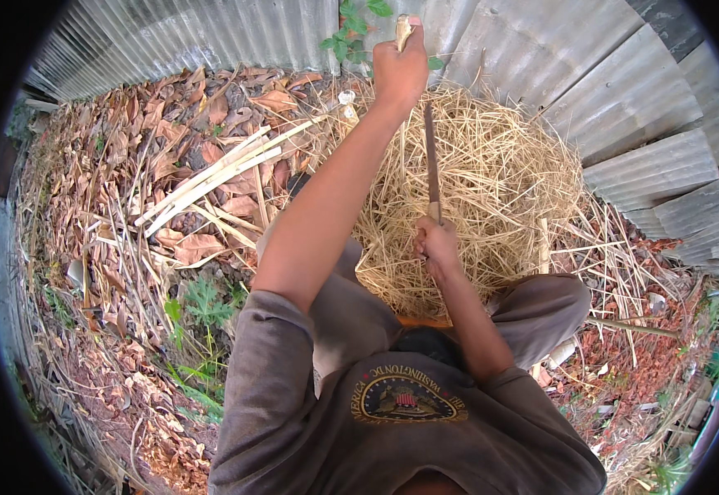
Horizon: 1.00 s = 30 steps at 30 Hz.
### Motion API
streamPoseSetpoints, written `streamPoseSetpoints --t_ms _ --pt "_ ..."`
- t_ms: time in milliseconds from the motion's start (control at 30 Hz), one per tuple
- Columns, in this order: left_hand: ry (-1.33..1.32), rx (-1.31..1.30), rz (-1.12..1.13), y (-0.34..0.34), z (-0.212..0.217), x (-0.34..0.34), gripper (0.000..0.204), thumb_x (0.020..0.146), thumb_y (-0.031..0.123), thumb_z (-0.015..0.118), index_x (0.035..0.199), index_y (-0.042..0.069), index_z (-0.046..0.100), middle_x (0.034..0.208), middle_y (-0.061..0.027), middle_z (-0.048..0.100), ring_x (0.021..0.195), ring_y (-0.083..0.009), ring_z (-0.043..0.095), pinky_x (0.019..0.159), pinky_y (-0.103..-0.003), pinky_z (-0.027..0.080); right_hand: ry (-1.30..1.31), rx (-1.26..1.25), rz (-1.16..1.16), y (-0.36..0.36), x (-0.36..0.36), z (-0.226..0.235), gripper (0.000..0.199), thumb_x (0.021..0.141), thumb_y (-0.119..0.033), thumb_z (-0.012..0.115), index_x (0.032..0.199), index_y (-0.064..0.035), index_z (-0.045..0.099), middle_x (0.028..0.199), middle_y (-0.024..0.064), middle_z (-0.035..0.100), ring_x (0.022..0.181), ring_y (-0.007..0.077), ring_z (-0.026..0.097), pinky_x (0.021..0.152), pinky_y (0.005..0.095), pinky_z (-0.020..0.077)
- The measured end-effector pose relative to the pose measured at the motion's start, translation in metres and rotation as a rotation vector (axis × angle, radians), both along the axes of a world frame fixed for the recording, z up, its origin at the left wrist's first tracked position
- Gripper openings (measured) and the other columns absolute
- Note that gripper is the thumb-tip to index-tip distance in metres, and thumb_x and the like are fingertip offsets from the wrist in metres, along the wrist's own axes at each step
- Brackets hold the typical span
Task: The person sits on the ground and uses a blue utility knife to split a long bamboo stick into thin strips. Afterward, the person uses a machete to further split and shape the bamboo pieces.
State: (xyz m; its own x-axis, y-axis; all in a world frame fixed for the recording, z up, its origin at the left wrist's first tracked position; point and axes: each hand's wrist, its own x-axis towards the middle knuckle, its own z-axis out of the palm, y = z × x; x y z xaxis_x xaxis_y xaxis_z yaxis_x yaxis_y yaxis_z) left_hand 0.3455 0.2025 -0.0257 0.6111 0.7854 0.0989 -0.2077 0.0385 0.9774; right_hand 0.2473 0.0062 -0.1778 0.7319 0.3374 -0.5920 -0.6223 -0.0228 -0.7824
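My left hand point(401, 73) is stretched far forward, fingers wrapped round a pale stick point(403, 30) that looks like split bamboo. Only its top end shows above the fist; how far it runs below is hard to make out. Nearer my body, my right hand point(438, 245) is closed on the handle of a long, narrow, dark-bladed knife point(431, 157). The blade points away from me, over a heap of straw-coloured shavings point(491, 177) that spreads between and beyond my bent knees.
Several pale split strips point(211, 177) lie on dry brown leaves point(141, 157) to the left. Corrugated metal sheets point(533, 49) stand behind the heap and curve round to the right. Thin sticks point(615, 256) are scattered at the right. A green plant point(207, 305) grows by my left knee.
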Motion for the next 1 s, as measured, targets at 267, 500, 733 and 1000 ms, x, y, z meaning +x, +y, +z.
streamPoseSetpoints --t_ms 267,500,733,1000 --pt "0.040 0.169 0.144 -0.015 -0.006 0.013 0.047 0.091 0.027 0.055 0.060 -0.008 0.057 0.051 -0.0191 0.055 0.048 -0.0277 0.053 0.055 -0.043 0.043 -0.391 -0.364 0.035 -0.019 -0.042 -0.153 0.017 0.083 -0.006 0.058 0.073 -0.0053 0.044 0.054 0.0020 0.042 0.043 0.0129 0.039 0.039 0.0298 0.0302" --pt "0.017 0.230 0.154 -0.015 0.000 0.012 0.039 0.087 0.016 0.055 0.060 -0.011 0.056 0.049 -0.0212 0.051 0.046 -0.0266 0.051 0.052 -0.044 0.040 0.384 0.010 -0.026 -0.015 -0.003 -0.053 0.016 0.084 -0.008 0.056 0.073 -0.0106 0.043 0.049 -0.0008 0.035 0.039 0.0119 0.035 0.036 0.0282 0.0256" --pt "-0.029 0.247 0.245 -0.004 -0.007 0.017 0.036 0.087 0.014 0.055 0.060 -0.010 0.057 0.052 -0.0205 0.055 0.047 -0.0274 0.054 0.054 -0.044 0.043 -0.780 0.240 -0.243 0.002 -0.004 -0.007 0.014 0.086 -0.003 0.051 0.074 -0.0065 0.045 0.052 0.0011 0.040 0.043 0.0104 0.039 0.040 0.0283 0.0314" --pt "0.011 0.186 0.267 0.013 -0.022 0.016 0.042 0.092 0.020 0.053 0.063 -0.009 0.058 0.054 -0.0180 0.056 0.051 -0.0253 0.055 0.056 -0.043 0.043 0.138 -0.152 0.011 -0.010 -0.028 -0.096 0.014 0.082 -0.008 0.057 0.074 -0.0053 0.045 0.053 0.0026 0.040 0.040 0.0142 0.040 0.037 0.0346 0.0309"
